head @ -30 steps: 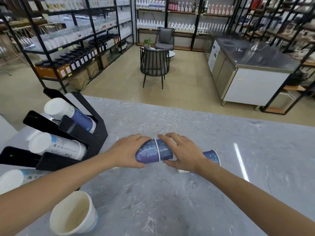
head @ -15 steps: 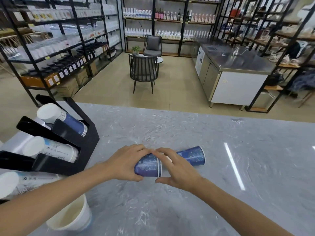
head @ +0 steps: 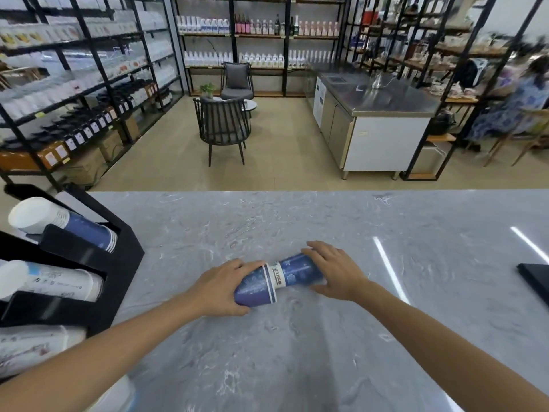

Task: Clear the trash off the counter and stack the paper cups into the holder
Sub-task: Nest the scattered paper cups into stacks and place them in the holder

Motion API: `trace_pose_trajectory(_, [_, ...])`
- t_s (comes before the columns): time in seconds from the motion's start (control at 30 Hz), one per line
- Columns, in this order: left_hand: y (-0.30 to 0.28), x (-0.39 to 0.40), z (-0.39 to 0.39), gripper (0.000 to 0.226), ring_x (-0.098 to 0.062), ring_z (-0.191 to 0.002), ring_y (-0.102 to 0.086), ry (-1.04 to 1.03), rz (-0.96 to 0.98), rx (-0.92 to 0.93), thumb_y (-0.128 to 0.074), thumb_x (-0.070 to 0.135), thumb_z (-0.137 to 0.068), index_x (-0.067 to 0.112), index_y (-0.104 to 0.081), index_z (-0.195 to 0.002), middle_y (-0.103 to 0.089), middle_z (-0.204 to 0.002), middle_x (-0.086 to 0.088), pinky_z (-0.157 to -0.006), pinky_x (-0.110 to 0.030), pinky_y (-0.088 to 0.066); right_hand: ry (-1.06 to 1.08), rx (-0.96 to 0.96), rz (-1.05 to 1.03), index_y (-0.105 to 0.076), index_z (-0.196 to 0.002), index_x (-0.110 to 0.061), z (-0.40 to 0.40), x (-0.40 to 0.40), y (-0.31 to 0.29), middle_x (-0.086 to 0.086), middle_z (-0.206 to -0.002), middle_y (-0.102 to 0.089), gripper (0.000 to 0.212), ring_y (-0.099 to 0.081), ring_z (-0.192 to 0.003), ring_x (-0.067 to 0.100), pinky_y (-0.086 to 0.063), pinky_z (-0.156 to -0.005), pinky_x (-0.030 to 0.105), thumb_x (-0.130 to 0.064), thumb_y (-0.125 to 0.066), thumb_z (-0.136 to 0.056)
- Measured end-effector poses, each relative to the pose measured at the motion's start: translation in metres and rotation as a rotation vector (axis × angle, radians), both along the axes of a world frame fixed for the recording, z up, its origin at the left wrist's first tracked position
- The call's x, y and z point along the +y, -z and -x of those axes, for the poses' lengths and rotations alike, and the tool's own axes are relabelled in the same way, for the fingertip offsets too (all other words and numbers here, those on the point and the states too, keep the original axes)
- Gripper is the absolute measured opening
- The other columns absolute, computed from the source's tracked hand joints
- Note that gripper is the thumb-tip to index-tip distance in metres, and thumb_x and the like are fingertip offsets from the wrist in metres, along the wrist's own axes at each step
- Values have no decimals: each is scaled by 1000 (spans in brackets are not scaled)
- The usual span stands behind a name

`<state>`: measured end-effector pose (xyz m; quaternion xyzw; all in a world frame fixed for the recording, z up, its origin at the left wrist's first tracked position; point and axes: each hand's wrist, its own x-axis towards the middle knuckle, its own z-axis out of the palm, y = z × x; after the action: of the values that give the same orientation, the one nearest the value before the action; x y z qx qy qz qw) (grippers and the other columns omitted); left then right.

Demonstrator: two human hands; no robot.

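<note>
Grey marble counter [head: 297,337] is carrying everything; shelves and chairs are sitting well behind it. Going left to right: black holder [head: 118,263] is standing at the counter's left edge, its slots already taking stacks lying on their sides. My left hand [head: 219,286] is wrapping the outer cup [head: 252,288], fingers curled round its closed end. That cup is lying flat on the counter, long axis running from near-left up to far-right. Inner cup [head: 297,270] is poking out of its mouth, partly nested. My right hand [head: 332,272] is cupping the inner cup's far end, fingers loosely curved over it, not a tight grip. So both hands are sitting on one axis, one per end. I'm judging the nesting as not fully seated. Holder is lying off to the left of the cups, nearer my left hand, so that hand is probably carrying the pair over.
</note>
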<state>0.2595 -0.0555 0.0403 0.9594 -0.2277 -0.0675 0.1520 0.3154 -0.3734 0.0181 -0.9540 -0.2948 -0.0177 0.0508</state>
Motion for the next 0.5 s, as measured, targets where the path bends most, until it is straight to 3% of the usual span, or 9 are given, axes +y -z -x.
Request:
trace_pose_trajectory(0.17, [15,11,-7,103,-10,-118,-57,-12,46,34,-76,51,-67,46,-22,-155,-54,-130,11,-90,-25,-50,42,119,25,-22,-158,-28,-19,-13,7,0,-167,-22,89,-32,-148,25,-44,-111,41,-35,-75,-86])
trace_pose_trajectory(0.3, [20,26,-13,102,-10,-119,-55,-17,-6,-2,-76,49,-68,43,-23,-155,-53,-132,12,-86,-22,-47,46,84,-46,-33,-153,-24,-24,-13,13,4,-159,-31,74,-40,-141,28,-53,-99,43,-18,-70,-89])
trace_pose_trajectory(0.4, [26,34,-19,103,-14,-121,-56,-38,-31,-8,-78,47,-68,40,-25,-156,-53,-133,8,-83,-20,-41,20,80,-105,-39,-149,-20,-22,-14,16,8,-153,-38,72,-43,-137,29,-52,-98,39,-17,-73,-86])
trace_pose_trajectory(0.5, [30,37,-23,103,-16,-121,-56,-60,-53,0,-78,47,-69,39,-24,-157,-53,-132,6,-85,-24,-44,15,93,-173,-41,-148,-20,-17,-16,17,7,-149,-42,74,-49,-130,27,-53,-95,36,-28,-77,-84])
